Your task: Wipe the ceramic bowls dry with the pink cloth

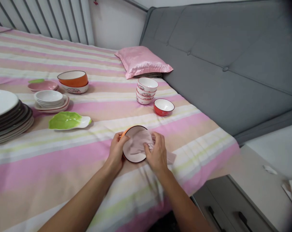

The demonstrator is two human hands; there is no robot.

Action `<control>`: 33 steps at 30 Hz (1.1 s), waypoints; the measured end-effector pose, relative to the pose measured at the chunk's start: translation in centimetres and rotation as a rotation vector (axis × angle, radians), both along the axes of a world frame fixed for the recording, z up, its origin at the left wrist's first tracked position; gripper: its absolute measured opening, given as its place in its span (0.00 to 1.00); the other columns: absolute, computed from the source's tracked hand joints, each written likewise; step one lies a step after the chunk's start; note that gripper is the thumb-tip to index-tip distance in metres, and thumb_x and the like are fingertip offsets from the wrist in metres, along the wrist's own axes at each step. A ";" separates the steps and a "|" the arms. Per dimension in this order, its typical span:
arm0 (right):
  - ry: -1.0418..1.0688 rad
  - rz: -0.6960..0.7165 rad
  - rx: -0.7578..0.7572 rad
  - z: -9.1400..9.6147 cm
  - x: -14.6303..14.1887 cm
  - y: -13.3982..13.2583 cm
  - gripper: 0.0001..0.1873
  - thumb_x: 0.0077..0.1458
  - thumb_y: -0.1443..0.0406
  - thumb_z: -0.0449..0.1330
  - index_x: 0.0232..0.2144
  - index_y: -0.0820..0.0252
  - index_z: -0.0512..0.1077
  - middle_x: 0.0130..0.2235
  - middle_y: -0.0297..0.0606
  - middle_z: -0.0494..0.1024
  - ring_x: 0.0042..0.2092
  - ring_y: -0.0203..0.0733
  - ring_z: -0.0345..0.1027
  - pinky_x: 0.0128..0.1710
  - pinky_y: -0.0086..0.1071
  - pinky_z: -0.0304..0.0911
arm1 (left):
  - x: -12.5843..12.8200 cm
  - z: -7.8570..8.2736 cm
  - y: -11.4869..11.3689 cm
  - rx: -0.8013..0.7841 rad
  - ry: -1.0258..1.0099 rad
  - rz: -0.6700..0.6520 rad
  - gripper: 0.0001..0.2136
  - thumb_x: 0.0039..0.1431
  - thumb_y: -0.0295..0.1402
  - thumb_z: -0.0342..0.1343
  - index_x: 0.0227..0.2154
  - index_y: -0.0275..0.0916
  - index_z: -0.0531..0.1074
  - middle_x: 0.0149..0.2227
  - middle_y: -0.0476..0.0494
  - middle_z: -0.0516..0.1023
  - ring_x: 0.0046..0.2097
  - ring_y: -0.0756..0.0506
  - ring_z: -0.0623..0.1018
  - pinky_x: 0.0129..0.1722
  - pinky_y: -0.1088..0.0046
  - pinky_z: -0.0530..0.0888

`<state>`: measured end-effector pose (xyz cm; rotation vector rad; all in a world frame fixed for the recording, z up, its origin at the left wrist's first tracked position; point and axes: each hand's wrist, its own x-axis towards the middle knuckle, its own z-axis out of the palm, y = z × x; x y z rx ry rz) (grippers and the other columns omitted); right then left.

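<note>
An orange bowl (pixel 133 154) with a pale inside is tipped toward me on the striped bed cover (pixel 63 161). My left hand (pixel 117 151) grips its left rim, thumb on the edge. My right hand (pixel 157 153) is closed on a pinkish cloth (pixel 141 140) and presses it inside the bowl; the cloth's tail trails out to the right of my wrist.
A red bowl (pixel 163 107) and a stack of patterned white bowls (pixel 146 90) stand beyond. To the left lie a green leaf dish (pixel 68 120), stacked small white plates (pixel 50 100), an orange bowl (pixel 73 80), a pink dish (pixel 42 85) and grey plates (pixel 8 119). A pink pillow (pixel 142 61) and grey sofa (pixel 228 64) are behind.
</note>
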<state>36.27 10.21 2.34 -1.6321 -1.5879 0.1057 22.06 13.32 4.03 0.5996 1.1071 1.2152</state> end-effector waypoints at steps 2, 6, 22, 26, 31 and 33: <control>0.011 -0.001 -0.105 -0.2 0.0 0.6 0.21 0.55 0.66 0.52 0.52 0.65 0.61 0.47 0.51 0.72 0.49 0.50 0.67 0.47 0.42 0.65 | 0.0 -0.2 0.0 0.009 0.010 -0.004 0.14 0.41 0.35 0.61 0.34 0.41 0.68 0.30 0.50 0.74 0.31 0.47 0.75 0.29 0.73 0.69; -0.014 -0.048 -0.285 -0.2 -0.4 1.4 0.19 0.58 0.66 0.46 0.51 0.66 0.63 0.44 0.51 0.75 0.45 0.52 0.71 0.43 0.41 0.64 | 0.0 -0.3 -0.2 0.026 0.009 -0.019 0.16 0.42 0.37 0.61 0.36 0.42 0.68 0.30 0.50 0.74 0.30 0.46 0.74 0.27 0.73 0.70; 0.156 -0.175 0.042 0.4 0.2 -1.9 0.17 0.56 0.60 0.54 0.45 0.63 0.64 0.44 0.49 0.74 0.45 0.48 0.69 0.44 0.42 0.65 | 0.3 -0.4 -1.1 0.130 0.055 -0.098 0.15 0.47 0.34 0.55 0.41 0.42 0.68 0.36 0.50 0.73 0.36 0.46 0.74 0.32 0.72 0.69; 0.082 -0.168 0.078 1.2 0.5 -2.4 0.09 0.59 0.61 0.51 0.32 0.59 0.68 0.33 0.41 0.73 0.37 0.43 0.68 0.39 0.37 0.64 | 0.2 0.0 -1.1 0.122 0.062 -0.101 0.14 0.47 0.33 0.55 0.40 0.43 0.67 0.34 0.51 0.72 0.35 0.46 0.73 0.32 0.72 0.69; 0.071 -0.196 -0.008 1.0 0.5 -2.2 0.04 0.53 0.64 0.57 0.32 0.59 0.68 0.32 0.38 0.74 0.34 0.42 0.69 0.35 0.34 0.64 | 0.2 -0.1 -1.1 0.190 0.091 -0.125 0.15 0.46 0.31 0.55 0.40 0.42 0.67 0.35 0.51 0.72 0.37 0.46 0.72 0.33 0.73 0.68; 0.128 -0.205 -0.044 0.7 0.6 -2.0 0.06 0.52 0.64 0.58 0.34 0.59 0.68 0.33 0.39 0.76 0.34 0.43 0.72 0.35 0.34 0.66 | 0.1 -0.1 -1.2 0.224 0.129 -0.141 0.15 0.46 0.30 0.54 0.40 0.43 0.67 0.36 0.51 0.72 0.37 0.46 0.71 0.34 0.73 0.68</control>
